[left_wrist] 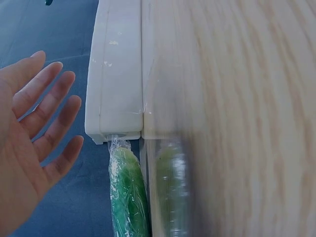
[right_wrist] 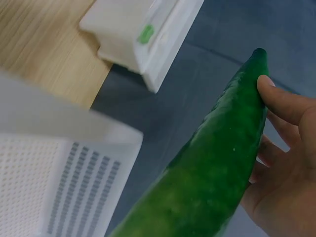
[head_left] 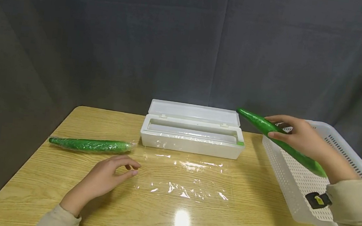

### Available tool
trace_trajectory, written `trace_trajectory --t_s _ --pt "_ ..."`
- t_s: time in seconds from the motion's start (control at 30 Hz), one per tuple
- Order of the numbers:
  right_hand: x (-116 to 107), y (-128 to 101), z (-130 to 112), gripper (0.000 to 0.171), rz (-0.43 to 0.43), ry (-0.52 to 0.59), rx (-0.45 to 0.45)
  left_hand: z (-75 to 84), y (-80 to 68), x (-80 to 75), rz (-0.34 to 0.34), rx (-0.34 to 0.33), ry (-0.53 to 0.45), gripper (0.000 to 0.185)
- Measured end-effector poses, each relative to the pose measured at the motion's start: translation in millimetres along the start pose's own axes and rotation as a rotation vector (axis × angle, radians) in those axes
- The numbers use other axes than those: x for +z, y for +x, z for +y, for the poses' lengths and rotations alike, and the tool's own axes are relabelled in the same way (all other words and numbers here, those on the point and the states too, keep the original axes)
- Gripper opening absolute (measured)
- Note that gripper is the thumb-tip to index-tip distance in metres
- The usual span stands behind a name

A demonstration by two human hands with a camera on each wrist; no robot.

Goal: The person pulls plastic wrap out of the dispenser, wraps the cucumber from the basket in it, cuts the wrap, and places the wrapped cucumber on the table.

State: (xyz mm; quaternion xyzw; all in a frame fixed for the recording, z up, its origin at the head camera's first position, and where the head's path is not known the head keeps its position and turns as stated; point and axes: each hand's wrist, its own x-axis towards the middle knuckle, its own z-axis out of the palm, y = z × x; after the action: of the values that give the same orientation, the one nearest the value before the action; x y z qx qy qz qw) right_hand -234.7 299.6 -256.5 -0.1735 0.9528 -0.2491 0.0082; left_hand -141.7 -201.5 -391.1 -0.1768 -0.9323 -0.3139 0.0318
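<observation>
My right hand (head_left: 303, 137) grips an unwrapped cucumber (head_left: 264, 126) around its middle, above the white basket. In the right wrist view the thumb and fingers curl round the cucumber (right_wrist: 212, 143). My left hand (head_left: 104, 174) hovers over the table with relaxed, slightly bent fingers and holds nothing. Beside it on the left lies a cucumber wrapped in clear film (head_left: 91, 145). A sheet of cling film (head_left: 191, 177) is spread on the table, running out from the front of a white wrap dispenser (head_left: 191, 146) whose lid (head_left: 194, 112) stands open.
A white perforated basket (head_left: 286, 188) stands at the table's right side, under my right forearm. The wooden table (head_left: 144, 218) ends at a dark curtain (head_left: 187, 48) behind the dispenser. A green piece (head_left: 240, 143) sits at the dispenser's right end.
</observation>
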Motion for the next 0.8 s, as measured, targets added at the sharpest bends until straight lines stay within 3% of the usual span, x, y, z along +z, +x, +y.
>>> trace_trajectory --t_s 0.47,0.8 --pt "22 2 -40 0.045 0.005 0.010 -0.141 -0.7 -1.4 1.0 0.012 0.003 -0.002 0.019" --pt "46 11 -76 0.044 -0.036 0.116 -0.220 -2.5 -4.1 0.3 0.015 0.000 0.008 0.022"
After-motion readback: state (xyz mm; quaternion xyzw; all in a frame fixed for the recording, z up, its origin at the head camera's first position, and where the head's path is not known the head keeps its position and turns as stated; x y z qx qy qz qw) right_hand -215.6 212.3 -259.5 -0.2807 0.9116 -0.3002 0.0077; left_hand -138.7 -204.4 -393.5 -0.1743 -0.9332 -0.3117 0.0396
